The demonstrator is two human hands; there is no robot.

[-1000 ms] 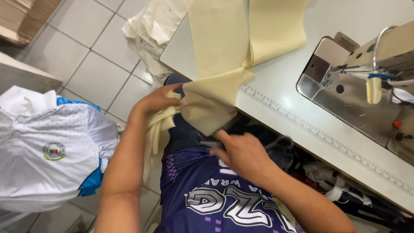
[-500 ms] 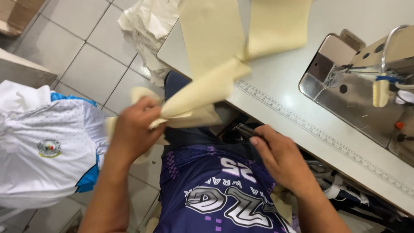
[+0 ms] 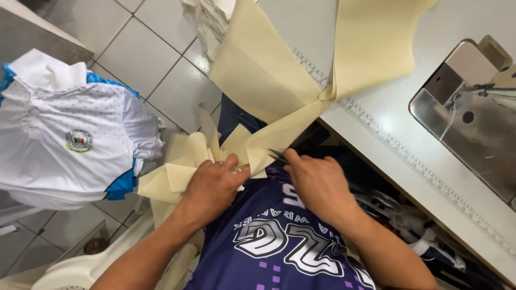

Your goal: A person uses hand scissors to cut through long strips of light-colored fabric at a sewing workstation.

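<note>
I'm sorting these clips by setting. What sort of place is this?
Probably a garment sewing workshop: a white table with a ruler strip along its edge, a sewing machine's shiny metal plate, long cream fabric strips handled by both hands, and a finished white-and-blue polo shirt.

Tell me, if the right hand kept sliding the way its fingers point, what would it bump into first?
The right hand points up and left, and its fingers already touch the cream fabric strip there. Beyond that lies the same fabric draped from the table edge, though depth is hard to judge.
</note>
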